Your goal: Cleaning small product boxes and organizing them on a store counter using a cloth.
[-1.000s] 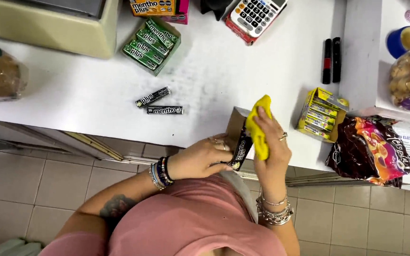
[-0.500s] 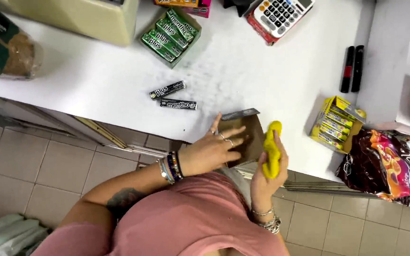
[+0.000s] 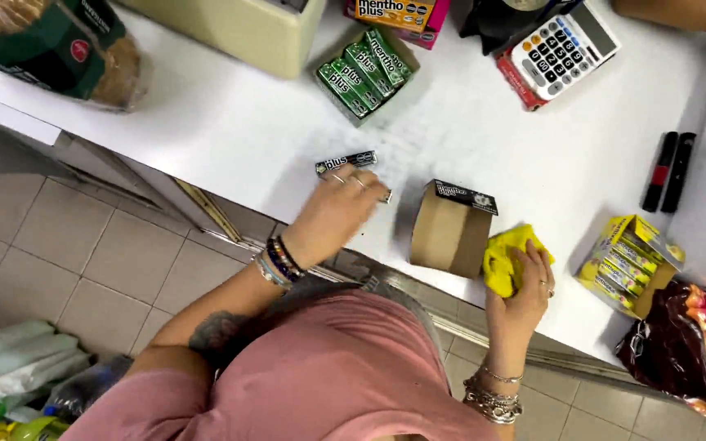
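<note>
The two loose black candy rolls [image 3: 346, 162] lie on the white counter [image 3: 206, 114] just left of centre frame, one showing above my left hand [image 3: 332, 214] and the other mostly hidden under its fingers. That hand's grip is spread open, fingertips touching down on the rolls, nothing closed around them yet. To the right of it stands the brown cardboard display box [image 3: 449, 229] with its black flap, near the counter's lower edge. My right hand [image 3: 520, 286] is just beside the box, its grip closed on a crumpled yellow cloth [image 3: 507, 257] pressed to the counter. To do this well, I judge the fingers should pinch both rolls together lengthwise so neither slides off the edge. Further out: a green candy tray [image 3: 365, 69] upper centre, a calculator [image 3: 561, 51] upper right, a yellow candy box [image 3: 629, 265] at right.
</note>
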